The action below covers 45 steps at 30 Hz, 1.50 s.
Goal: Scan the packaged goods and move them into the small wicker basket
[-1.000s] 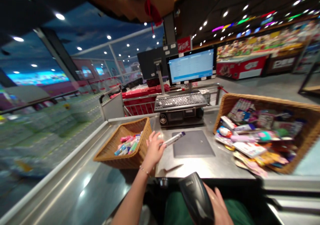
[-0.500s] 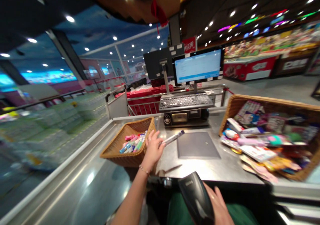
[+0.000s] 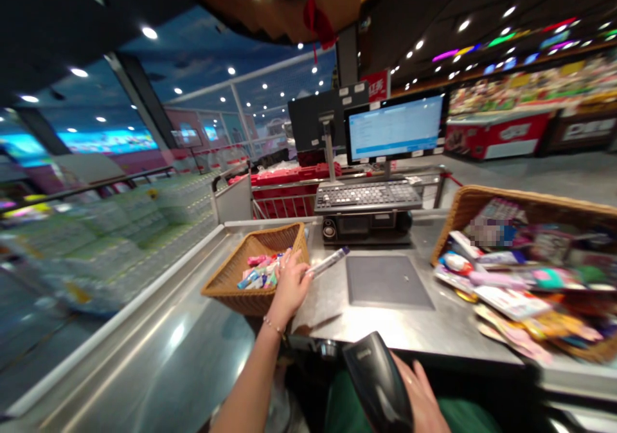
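My left hand (image 3: 291,285) pinches a slim white pen (image 3: 330,263) with a dark end, which points up and to the right. The fingers reach over the near right rim of a small wicker basket (image 3: 243,302), where several colourful small packets (image 3: 258,274) lie. Down at the counter's front edge, my right hand (image 3: 420,391) is wrapped round a black barcode scanner (image 3: 378,378). Its head points up and to the left, and it hides part of that hand.
A grey flat pad (image 3: 388,281) lies on the steel counter (image 3: 371,327). Behind it stand a keyboard (image 3: 369,194) and a lit monitor (image 3: 396,128). A large wicker basket (image 3: 540,196) full of small goods sits at the right. A red-loaded cart (image 3: 284,182) is beyond.
My left hand has shifted slightly left with the pen, its fingers now further over the small basket. The view has turned a little left. My right hand keeps the scanner in place.
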Tool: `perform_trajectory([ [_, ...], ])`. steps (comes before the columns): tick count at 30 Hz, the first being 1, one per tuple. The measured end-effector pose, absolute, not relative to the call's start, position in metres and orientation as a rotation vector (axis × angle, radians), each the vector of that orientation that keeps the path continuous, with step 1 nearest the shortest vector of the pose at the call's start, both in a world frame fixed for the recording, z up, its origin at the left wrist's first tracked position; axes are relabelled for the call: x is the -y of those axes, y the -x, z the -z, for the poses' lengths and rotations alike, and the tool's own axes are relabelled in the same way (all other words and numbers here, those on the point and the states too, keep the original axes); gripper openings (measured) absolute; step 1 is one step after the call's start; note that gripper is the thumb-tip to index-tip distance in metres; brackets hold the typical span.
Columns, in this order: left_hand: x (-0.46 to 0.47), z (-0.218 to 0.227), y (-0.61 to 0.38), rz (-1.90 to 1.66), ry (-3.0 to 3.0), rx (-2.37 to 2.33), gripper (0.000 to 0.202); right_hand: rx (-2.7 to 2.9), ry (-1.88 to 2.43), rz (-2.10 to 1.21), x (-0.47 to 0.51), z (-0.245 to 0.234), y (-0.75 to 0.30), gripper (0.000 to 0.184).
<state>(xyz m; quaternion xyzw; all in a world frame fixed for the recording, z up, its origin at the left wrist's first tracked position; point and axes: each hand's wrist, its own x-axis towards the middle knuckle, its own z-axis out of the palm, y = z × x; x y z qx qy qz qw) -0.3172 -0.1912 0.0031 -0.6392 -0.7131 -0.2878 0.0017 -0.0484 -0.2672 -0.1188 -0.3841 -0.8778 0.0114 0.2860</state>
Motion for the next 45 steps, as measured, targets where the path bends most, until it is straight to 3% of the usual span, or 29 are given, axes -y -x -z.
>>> perform_trajectory([
  [17, 0.197, 0.01, 0.35, 1.004, 1.804, 2.266, 0.02, 2.361, 1.017, -0.088, 0.264, 0.128, 0.055, 0.058],
  [24, 0.194, 0.015, 0.362, 0.996, 1.608, 2.317, 0.023, 2.398, 1.013, -0.11, 0.264, 0.127, 0.056, 0.05],
  [30, 0.196, 0.01, 0.358, 1.013, 1.246, 2.288, 0.044, 2.298, 1.084, -0.167, 0.27, 0.127, 0.061, 0.049],
  [45, 0.174, 0.024, 0.276, 1.056, 1.62, 2.038, 0.043, 2.311, 1.073, -0.067, 0.267, 0.13, 0.042, 0.045],
])
